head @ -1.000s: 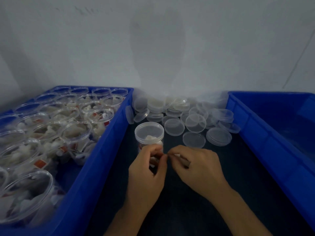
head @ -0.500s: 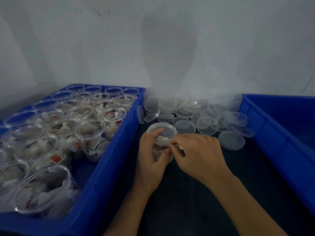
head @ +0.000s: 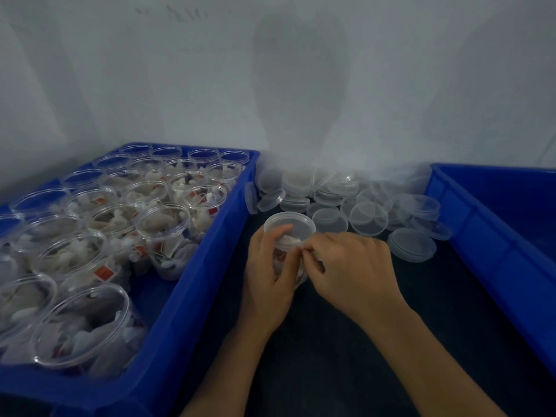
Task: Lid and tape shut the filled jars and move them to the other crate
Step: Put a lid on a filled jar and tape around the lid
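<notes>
A clear lidded jar [head: 296, 225] with white pieces inside is tilted on the dark table between the two crates. My left hand [head: 269, 272] grips its side, thumb near the lid's rim. My right hand [head: 350, 269] pinches something small and pale against the jar just below the lid; it looks like tape, but the hand hides most of it. The left blue crate [head: 192, 284] holds several open filled jars [head: 162, 227]. Only the near corner of the right blue crate [head: 493, 251] shows.
A heap of loose clear lids [head: 368, 218] lies at the back of the table against the white wall, between the crates. One lid [head: 412, 245] sits apart near the right crate. The dark tabletop [head: 346, 356] stretches toward me.
The jar stood upright with my hands just in front of it. My left hand has since closed round it and tilted it, and my right hand has moved up to its rim.
</notes>
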A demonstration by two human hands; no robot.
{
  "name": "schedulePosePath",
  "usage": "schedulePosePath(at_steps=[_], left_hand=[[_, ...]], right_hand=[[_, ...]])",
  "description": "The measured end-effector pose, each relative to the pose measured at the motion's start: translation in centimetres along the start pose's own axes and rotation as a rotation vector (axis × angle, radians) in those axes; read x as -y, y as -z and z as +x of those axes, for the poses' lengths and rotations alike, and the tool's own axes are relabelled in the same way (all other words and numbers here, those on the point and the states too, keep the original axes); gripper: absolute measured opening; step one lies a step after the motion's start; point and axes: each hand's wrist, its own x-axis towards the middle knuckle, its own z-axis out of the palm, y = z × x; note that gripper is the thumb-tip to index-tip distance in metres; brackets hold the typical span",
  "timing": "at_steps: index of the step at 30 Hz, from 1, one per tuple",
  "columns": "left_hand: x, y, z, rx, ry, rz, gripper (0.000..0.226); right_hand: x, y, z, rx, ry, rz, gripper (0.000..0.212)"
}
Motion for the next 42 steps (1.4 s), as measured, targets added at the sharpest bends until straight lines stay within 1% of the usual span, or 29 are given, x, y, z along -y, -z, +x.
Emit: schedulePosePath(at_steps=[3, 7, 8, 10, 12, 14, 15, 18, 21, 23, 26, 30, 32, 35, 37, 42], left_hand=[[0.1, 0.0, 0.0, 0.012, -0.008, 0.054, 0.039], [0.2, 0.1, -0.2, 0.03, -0.018, 0.13, 0.049], [0.2, 0.1, -0.2, 0.026, -0.018, 0.156, 0.048], [0.3, 0.0, -0.3, -0.004, -0.026, 0.212, 0.039], [0.2, -0.1, -0.3, -0.074, -0.038, 0.245, 0.032], [0.1, 0.1, -0.2, -0.14, -0.043, 0.214, 0.034], [0.0, 0.2, -0.1, -0.145, -0.043, 0.183, 0.035], [-0.4, 0.3, -0.3, -0.075, -0.031, 0.073, 0.03], [-0.7, 0.4, -0.5, -0.023, -0.034, -0.042, 0.038], [-0.6, 0.4, -0.5, -0.009, -0.037, -0.041, 0.036], [-0.2, 0.3, -0.5, -0.034, -0.036, 0.033, 0.032], [-0.6, 0.1, -0.4, -0.063, -0.056, 0.06, 0.024], [-0.6, 0.2, -0.4, -0.071, -0.057, 0.076, 0.024], [-0.6, 0.2, -0.3, -0.086, -0.012, 0.076, 0.027], [-0.5, 0.1, -0.3, -0.093, 0.003, 0.073, 0.026], [-0.8, 0.0, -0.1, -0.086, 0.045, 0.008, 0.014]], right_hand=[[0.2, -0.1, -0.1, -0.033, -0.005, -0.025, 0.026], [0.2, -0.3, -0.4, -0.033, -0.017, -0.05, 0.025], [0.2, -0.3, -0.4, -0.034, -0.02, -0.048, 0.024], [0.1, -0.2, -0.5, -0.044, -0.03, -0.028, 0.021], [0.1, 0.0, -0.4, -0.064, -0.038, 0.004, 0.02], [0.2, 0.2, -0.5, -0.081, -0.034, 0.022, 0.022], [0.3, 0.3, -0.6, -0.081, -0.032, 0.024, 0.022], [0.5, 0.4, -0.9, -0.082, -0.032, 0.053, 0.021], [0.5, 0.5, -1.1, -0.068, -0.018, 0.062, 0.019], [0.4, 0.7, -1.1, -0.081, -0.026, 0.058, 0.019], [0.3, 1.0, -1.1, -0.08, -0.051, 0.072, 0.02], [0.2, 1.1, -1.4, 0.013, -0.046, 0.139, 0.019], [-0.1, 1.2, -1.5, 0.051, -0.034, 0.175, 0.023], [-0.5, 1.7, -1.4, 0.053, -0.005, 0.16, 0.027], [-0.7, 2.0, -1.5, 0.04, 0.003, 0.138, 0.024], [-0.9, 1.9, -1.2, 0.07, -0.019, 0.064, 0.015]])
